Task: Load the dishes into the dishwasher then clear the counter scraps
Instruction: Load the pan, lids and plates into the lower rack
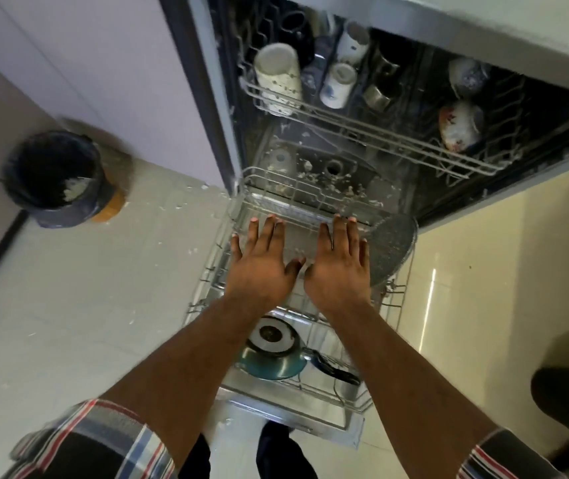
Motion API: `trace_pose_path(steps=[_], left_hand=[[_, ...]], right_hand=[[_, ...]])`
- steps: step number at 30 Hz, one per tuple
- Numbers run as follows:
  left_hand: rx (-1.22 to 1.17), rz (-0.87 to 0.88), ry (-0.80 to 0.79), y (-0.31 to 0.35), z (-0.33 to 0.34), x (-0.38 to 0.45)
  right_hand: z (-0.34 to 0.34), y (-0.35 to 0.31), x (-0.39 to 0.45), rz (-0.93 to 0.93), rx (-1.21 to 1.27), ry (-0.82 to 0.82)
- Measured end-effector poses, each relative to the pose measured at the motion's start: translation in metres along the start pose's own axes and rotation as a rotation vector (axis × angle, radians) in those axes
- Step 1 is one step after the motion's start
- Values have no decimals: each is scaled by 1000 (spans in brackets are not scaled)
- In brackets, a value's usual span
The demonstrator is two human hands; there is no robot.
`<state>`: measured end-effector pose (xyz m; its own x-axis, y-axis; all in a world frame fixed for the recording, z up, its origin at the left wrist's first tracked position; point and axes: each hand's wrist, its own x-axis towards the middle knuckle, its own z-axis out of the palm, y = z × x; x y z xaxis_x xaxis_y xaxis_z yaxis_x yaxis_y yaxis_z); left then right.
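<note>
The dishwasher stands open with both wire racks pulled out. My left hand [263, 262] and my right hand [340, 266] are side by side over the lower rack [207, 271], palms down, fingers straight, holding nothing. To the right of my right hand a grey speckled plate [393, 250] stands on edge in that rack. A teal pan [271, 366] with a dark handle and a white plate [271, 335] lie at the rack's near end. The upper rack [362, 129] holds several cups and mugs, among them a tall speckled white mug [277, 76] and a floral cup [459, 127].
A dark bin [56, 179] with white scraps inside stands on the floor at the left, next to the pale cabinet [110, 63]. Crumbs dot the floor by the dishwasher's left side. The counter edge [518, 25] runs across the top right. My feet are below the open door [293, 420].
</note>
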<state>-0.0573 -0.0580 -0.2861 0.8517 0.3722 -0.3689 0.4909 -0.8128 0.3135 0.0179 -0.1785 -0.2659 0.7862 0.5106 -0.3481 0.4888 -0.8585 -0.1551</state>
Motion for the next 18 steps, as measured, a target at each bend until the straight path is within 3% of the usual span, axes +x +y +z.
trace_pose_path(steps=[8,18], left_hand=[[9,-109,52,-117,-101,-77],[-1,-254,268,-312,-261,-177]], right_hand=[[-38,-163,-37,-168,-14,73],[-114,-419,-81,-385,-16,241]])
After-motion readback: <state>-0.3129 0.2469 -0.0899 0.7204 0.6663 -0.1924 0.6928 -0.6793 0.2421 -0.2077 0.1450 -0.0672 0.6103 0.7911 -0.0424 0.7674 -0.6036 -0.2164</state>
